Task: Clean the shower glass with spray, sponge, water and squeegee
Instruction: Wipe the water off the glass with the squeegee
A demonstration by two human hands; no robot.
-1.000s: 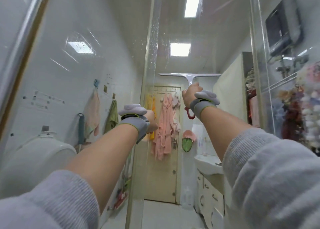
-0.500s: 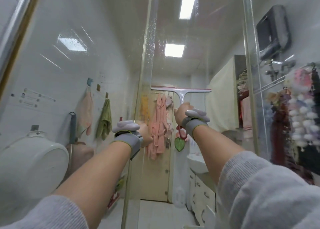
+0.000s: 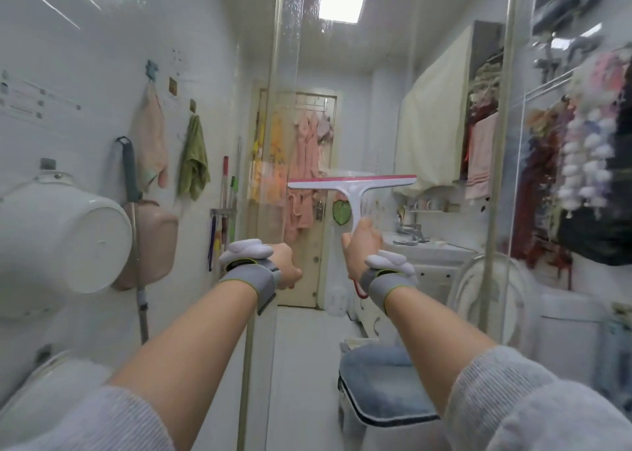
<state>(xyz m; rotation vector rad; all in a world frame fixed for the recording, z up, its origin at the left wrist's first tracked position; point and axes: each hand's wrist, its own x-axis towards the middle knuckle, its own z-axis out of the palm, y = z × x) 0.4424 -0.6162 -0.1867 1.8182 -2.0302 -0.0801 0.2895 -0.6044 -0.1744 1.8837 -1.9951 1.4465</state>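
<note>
A white squeegee with a pink blade edge lies flat against the shower glass, its blade level at mid height. My right hand grips the squeegee's handle from below, and a red loop hangs under that wrist. To the left, my left hand has its fingers curled round the glass panel's edge, where water drops cling. Both wrists wear grey bands. No spray bottle or sponge is in view.
Through the glass, a white basin and towels hang on the left wall. A sink stands at the right. A blue-topped box sits low on the floor. Clothes hang on the far door.
My right hand has drawn the squeegee down the glass from high up to mid height. My left hand slid down the panel's edge with it, and my view tilted downward.
</note>
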